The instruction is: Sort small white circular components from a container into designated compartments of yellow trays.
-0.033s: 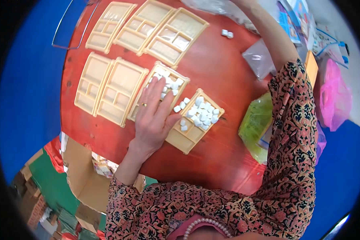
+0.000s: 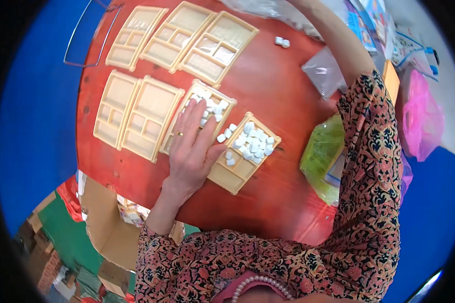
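My left hand (image 2: pixel 189 156) lies palm down, its fingers stretched out over a cream compartment tray (image 2: pixel 174 132). White, marshmallow-like pieces (image 2: pixel 218 109) fill the far part of that tray, partly hidden under the fingertips. Beside my thumb, to the right, sits another cream tray (image 2: pixel 224 180). A heap of the same white blocks (image 2: pixel 258 144) is in its far part, with a couple more by its left edge. Several loose blocks (image 2: pixel 227 133) lie between the two trays. My right forearm (image 2: pixel 333 35) stretches out past the top edge, so the right hand is out of view.
Several empty cream trays (image 2: pixel 153 117) stand in two rows on the red table (image 2: pixel 268 81). Farther back are two white blocks (image 2: pixel 282 42) and a clear plastic bag (image 2: pixel 322 72). A green package (image 2: pixel 321 156) lies right; a cardboard box (image 2: pixel 103 222) stands below the table's left edge.
The whole view has shifted very slightly. My left hand stays over the same tray, and nothing has been picked up or let go.
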